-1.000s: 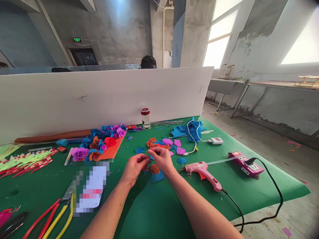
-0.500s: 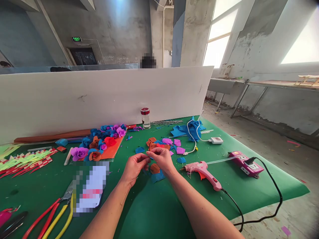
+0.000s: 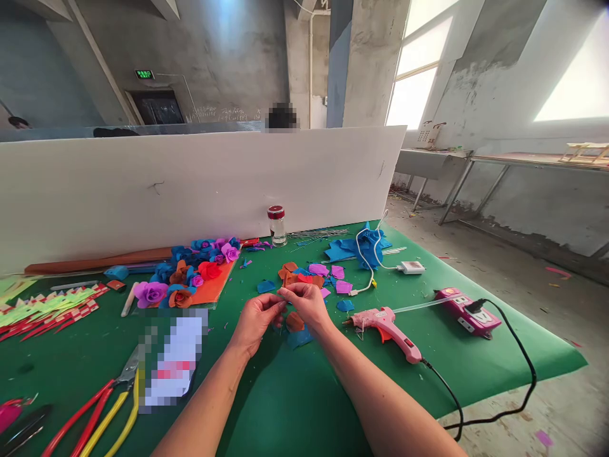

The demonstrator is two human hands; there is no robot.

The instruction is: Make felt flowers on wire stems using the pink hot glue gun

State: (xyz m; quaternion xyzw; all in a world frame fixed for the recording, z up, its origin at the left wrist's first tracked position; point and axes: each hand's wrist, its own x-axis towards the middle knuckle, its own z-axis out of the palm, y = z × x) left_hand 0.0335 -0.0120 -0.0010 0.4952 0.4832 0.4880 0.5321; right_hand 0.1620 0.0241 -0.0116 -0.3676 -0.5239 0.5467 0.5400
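Over the middle of the green table, my left hand (image 3: 261,315) and my right hand (image 3: 308,308) meet with fingertips pinched together. Whatever lies between the fingers is hidden or too small to name. Just beyond them are brown paper petals (image 3: 288,270), with purple paper petals (image 3: 318,270) to the right. Close under my right hand lie a brown paper piece (image 3: 295,322) and a blue paper piece (image 3: 299,338). A pink hot glue gun (image 3: 387,327) rests on its side, right of my right hand.
Finished paper flowers (image 3: 190,273) sit at left, near a phone (image 3: 178,362) and red-and-yellow handled cutters (image 3: 118,393). A red-lidded jar (image 3: 276,227) stands before the white board (image 3: 200,184). A pink power strip (image 3: 469,314), its black cable and a white charger (image 3: 411,268) are at right.
Both hands keep the same pinched pose, almost still. The whole view has shifted very slightly; the table items have not moved.
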